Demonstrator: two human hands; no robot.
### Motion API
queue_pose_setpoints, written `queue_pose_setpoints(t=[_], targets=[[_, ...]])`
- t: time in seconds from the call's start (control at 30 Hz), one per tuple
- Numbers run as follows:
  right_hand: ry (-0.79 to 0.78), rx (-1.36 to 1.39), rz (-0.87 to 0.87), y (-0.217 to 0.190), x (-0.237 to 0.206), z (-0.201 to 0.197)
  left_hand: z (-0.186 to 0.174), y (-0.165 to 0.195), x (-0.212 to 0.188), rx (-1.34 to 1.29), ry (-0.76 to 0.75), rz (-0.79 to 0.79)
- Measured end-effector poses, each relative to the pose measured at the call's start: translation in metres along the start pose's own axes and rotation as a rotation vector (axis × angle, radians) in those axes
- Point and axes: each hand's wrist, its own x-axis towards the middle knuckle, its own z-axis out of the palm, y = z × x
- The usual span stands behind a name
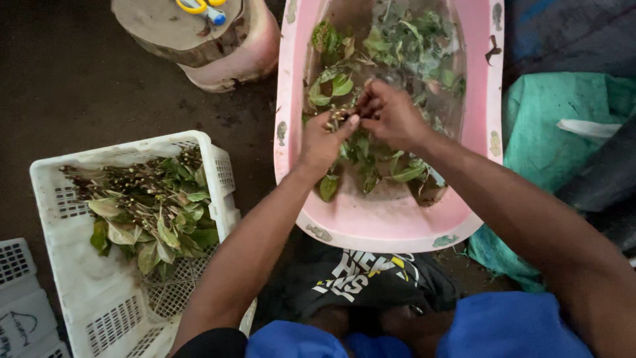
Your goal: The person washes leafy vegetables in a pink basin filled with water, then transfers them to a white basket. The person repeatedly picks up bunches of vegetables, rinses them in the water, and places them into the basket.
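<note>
Both my hands meet over a pink plastic tub [391, 222] that holds water and several green leafy stems [391, 40]. My left hand [324, 139] pinches a small bunch of cut stems [339, 117] by their ends. My right hand [391, 116] is closed on the same bunch from the right, fingertips touching the left thumb. Loose leaves float under and around both hands.
A white slotted crate [86, 278] at left holds a bundle of leafy stems [149, 212]. A tree-stump block [199, 40] with yellow-handled scissors [202, 8] stands at top. Green cloth [563, 126] lies at right. Another white crate [20, 298] sits bottom left. The floor is dark.
</note>
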Motion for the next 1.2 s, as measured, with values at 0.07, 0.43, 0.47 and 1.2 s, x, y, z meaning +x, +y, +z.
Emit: queue_pose_setpoints(t=[0.07,0.43,0.47,1.2], targets=[[-0.018,0.001,-0.027,0.0,-0.002,-0.004,-0.005,-0.004,0.002,-0.03,0.004,-0.022],[-0.389,-0.975,0.078,0.03,-0.038,-0.037,-0.002,-0.032,0.015,-0.166,0.028,-0.065],[-0.359,-0.97,0.081,0.033,-0.04,-0.038,-0.001,-0.032,0.015,-0.196,0.01,-0.08],[-0.054,0.589,0.377,0.016,-0.022,-0.03,0.009,0.015,-0.014,0.172,-0.144,0.194]])
